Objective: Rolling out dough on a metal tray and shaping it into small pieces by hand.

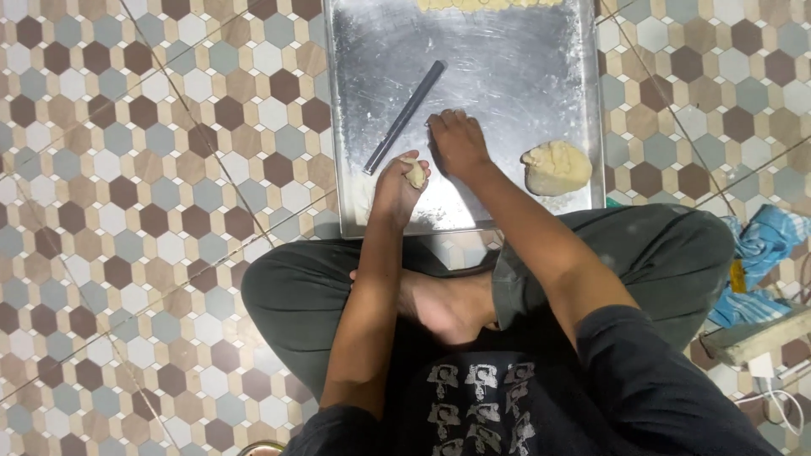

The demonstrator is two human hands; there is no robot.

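Note:
I sit cross-legged on a tiled floor with a large metal tray [524, 59] in front of my knees. My left hand [397, 187] is closed around a small piece of pale dough [416, 173] at the tray's near edge. My right hand [458, 143] presses palm-down on the floured tray surface just right of it; whether dough lies under it is hidden. A larger lump of dough [556, 167] rests on the tray's near right corner. A thin dark rolling rod [405, 116] lies diagonally on the tray, left of my hands.
Shaped pale dough pieces [490, 4] line the tray's far edge. A blue cloth [764, 253] and a wooden block [756, 338] lie on the floor to my right, with a white cable [781, 405] near them. Patterned hexagon tiles [152, 211] surround the tray.

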